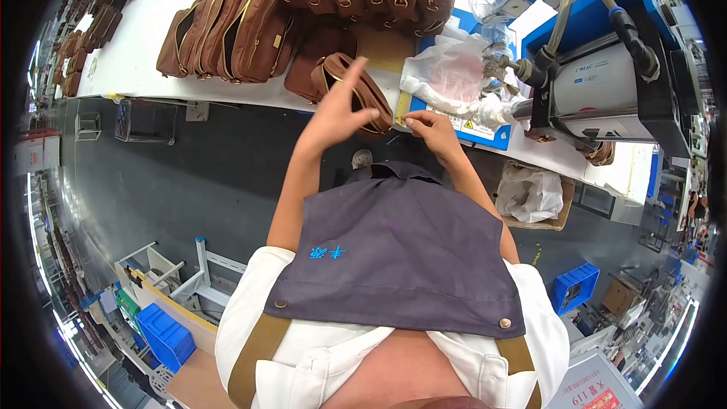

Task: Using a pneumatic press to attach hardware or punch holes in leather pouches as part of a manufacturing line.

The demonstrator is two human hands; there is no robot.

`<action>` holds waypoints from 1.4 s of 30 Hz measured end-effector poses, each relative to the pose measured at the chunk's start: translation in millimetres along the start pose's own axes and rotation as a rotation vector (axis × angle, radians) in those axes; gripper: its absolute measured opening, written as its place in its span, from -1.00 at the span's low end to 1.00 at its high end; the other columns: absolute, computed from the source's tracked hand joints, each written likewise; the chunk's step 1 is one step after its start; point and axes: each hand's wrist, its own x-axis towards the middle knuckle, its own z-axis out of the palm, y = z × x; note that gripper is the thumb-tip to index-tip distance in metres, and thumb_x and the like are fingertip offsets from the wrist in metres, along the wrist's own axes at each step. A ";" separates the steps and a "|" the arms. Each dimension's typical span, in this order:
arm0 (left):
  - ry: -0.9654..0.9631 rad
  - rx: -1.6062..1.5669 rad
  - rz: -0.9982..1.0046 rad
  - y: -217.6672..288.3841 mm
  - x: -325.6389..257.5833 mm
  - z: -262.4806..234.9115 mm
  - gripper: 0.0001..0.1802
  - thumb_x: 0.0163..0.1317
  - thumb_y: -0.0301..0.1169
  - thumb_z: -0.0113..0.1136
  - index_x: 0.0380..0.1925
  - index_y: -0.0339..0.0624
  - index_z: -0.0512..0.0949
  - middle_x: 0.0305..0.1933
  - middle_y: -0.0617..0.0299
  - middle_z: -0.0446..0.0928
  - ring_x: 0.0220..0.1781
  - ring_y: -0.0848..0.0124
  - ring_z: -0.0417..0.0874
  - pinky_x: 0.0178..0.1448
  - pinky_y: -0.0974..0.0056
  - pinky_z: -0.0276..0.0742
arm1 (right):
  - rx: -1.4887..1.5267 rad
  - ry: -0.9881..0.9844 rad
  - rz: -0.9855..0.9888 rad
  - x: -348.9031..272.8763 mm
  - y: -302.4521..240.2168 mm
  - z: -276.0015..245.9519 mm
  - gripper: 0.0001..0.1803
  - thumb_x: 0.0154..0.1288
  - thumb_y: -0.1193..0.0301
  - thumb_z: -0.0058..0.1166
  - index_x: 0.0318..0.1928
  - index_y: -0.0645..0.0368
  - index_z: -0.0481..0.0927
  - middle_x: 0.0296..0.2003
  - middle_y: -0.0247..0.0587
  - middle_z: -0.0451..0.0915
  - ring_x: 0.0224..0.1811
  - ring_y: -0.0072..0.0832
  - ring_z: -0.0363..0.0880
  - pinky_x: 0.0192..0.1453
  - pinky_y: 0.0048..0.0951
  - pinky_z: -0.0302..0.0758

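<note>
A small brown zippered pouch (371,95) lies at the front edge of the white table, its gold zipper showing. My left hand (337,117) is over its near left side, fingers stretched up and thumb apart; whether the palm touches the pouch I cannot tell. Just right of the pouch, my right hand (434,132) has its thumb and forefinger pinched together at the table edge. Something tiny may be between those fingertips, too small to name. Behind the pouch lies another flat brown piece (303,76), partly covered.
Rows of brown zippered bags (250,34) stand along the table (129,45). To the right is a blue machine with a grey cylinder (598,83), hoses and clear plastic wrapping (454,68). A cardboard box with white plastic (530,195) sits below. Blue crates (163,333) stand behind me.
</note>
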 end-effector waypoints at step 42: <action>-0.265 0.642 0.265 -1.8 6.4 50.6 -0.86 0.17 -0.46 0.08 -0.26 -0.04 0.50 -0.41 0.24 0.63 -0.27 0.28 0.64 -0.05 0.18 0.21 | 0.112 0.162 0.008 0.0 27.0 26.2 -0.88 0.16 0.63 0.16 -0.34 0.19 0.49 -0.45 -0.42 0.52 -0.42 -0.69 0.49 -0.27 -0.64 0.52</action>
